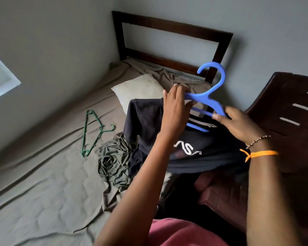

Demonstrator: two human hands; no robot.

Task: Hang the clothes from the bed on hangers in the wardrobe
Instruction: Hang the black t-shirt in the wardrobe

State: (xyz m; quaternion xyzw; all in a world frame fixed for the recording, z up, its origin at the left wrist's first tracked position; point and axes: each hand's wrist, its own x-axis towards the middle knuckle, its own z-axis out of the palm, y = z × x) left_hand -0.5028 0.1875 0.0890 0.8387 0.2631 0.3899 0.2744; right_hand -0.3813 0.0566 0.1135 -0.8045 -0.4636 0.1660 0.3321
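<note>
Above the bed (43, 192), near its headboard end, both hands hold a blue hanger (207, 100). The left hand (174, 112) curls its grip around one arm; the right hand (238, 123) pinches the crossbar. A dark NASA T-shirt (185, 150) hangs over the forearms. A green hanger (94, 134) lies toward the bed's wall edge, beside an olive garment (114, 164).

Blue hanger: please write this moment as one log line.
blue hanger | held by left hand, right hand | above dark shirt

Bed (43, 183), covered by a wrinkled taupe sheet. Lying on it: a white pillow (137, 89) near the headboard (167, 27), a green hanger (93, 132), a crumpled olive garment (114, 162).
</note>
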